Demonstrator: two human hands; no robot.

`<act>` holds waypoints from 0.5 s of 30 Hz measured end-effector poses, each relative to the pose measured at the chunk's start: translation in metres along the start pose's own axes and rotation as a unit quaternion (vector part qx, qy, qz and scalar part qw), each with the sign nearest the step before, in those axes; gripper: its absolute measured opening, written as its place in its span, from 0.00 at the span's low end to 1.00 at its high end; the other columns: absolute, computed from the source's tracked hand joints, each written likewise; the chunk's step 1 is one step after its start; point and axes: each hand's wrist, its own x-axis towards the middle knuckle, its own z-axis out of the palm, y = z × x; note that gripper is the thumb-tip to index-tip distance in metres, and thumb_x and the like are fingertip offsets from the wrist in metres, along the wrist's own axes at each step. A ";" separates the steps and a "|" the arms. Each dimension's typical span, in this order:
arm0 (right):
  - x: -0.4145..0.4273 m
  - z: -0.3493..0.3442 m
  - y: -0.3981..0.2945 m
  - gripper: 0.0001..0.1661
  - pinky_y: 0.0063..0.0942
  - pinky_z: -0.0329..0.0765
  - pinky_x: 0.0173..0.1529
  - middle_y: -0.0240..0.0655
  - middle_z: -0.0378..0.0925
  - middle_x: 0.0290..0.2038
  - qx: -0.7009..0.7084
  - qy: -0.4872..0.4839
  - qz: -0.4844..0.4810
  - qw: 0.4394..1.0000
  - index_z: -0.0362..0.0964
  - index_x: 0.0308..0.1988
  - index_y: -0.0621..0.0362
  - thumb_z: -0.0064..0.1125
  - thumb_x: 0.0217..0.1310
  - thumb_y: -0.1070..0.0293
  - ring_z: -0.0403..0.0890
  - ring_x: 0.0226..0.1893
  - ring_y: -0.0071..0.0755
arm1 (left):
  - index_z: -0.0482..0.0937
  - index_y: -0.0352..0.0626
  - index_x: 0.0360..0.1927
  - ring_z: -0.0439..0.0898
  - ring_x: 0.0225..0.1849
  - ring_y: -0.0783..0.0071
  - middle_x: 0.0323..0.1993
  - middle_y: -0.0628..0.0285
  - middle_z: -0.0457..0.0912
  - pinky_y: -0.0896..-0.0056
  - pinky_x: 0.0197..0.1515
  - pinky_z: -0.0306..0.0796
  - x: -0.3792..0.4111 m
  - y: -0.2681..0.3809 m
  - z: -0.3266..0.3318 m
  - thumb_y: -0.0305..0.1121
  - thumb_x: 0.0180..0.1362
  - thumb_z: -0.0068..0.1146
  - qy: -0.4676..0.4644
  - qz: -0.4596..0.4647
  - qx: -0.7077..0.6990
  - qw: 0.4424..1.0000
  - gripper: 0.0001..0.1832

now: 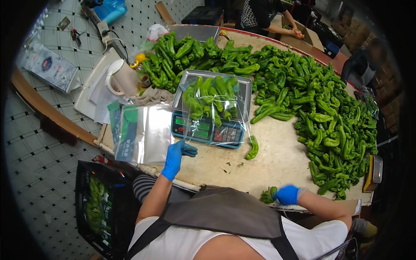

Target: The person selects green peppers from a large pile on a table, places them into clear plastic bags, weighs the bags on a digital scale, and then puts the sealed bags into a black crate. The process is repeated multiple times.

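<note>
A clear plastic bag of green peppers (pixel 211 97) lies on the metal pan of a digital scale (pixel 208 130). My left hand (pixel 177 156), in a blue glove, pinches the open end of that bag at the scale's near left corner. At the table's near edge, my right hand (pixel 287 195), also gloved in blue and somewhat blurred, is at a few green peppers (pixel 267 195); whether its fingers grip them I cannot tell. One curved pepper (pixel 252 148) rests on the table right of the scale. Flat clear bags (pixel 156 130) are stacked left of it.
A large heap of green peppers (pixel 325 113) covers the table's far and right sides. A pitcher (pixel 122 78), a cloth (pixel 152 96) and papers are at the left. A black crate (pixel 97 208) with bagged peppers stands below left. Two people are beyond the table.
</note>
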 end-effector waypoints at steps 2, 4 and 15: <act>0.012 -0.057 -0.004 0.13 0.41 0.76 0.43 0.42 0.79 0.37 -0.005 0.352 -0.034 0.935 0.76 0.38 0.53 0.59 0.49 0.66 0.81 0.38 0.48 | 0.82 0.28 0.35 0.85 0.36 0.60 0.35 0.45 0.85 0.68 0.42 0.79 0.001 -0.003 -0.023 0.43 0.69 0.47 0.011 -0.005 -0.034 0.999 0.23; 0.023 -0.108 -0.004 0.27 0.42 0.74 0.49 0.42 0.74 0.51 -0.079 0.471 -0.022 0.878 0.73 0.53 0.49 0.57 0.50 0.75 0.76 0.48 0.48 | 0.82 0.32 0.41 0.85 0.40 0.59 0.39 0.47 0.84 0.68 0.42 0.78 0.008 -0.011 -0.025 0.39 0.64 0.55 0.171 0.134 0.200 0.955 0.17; 0.108 -0.204 0.035 0.10 0.41 0.75 0.51 0.43 0.69 0.61 -0.221 0.591 -0.157 0.760 0.77 0.39 0.51 0.60 0.54 0.68 0.73 0.57 0.50 | 0.64 0.63 0.71 0.62 0.70 0.53 0.71 0.56 0.62 0.53 0.69 0.58 0.021 0.054 0.014 0.33 0.54 0.63 0.016 0.392 0.654 0.647 0.39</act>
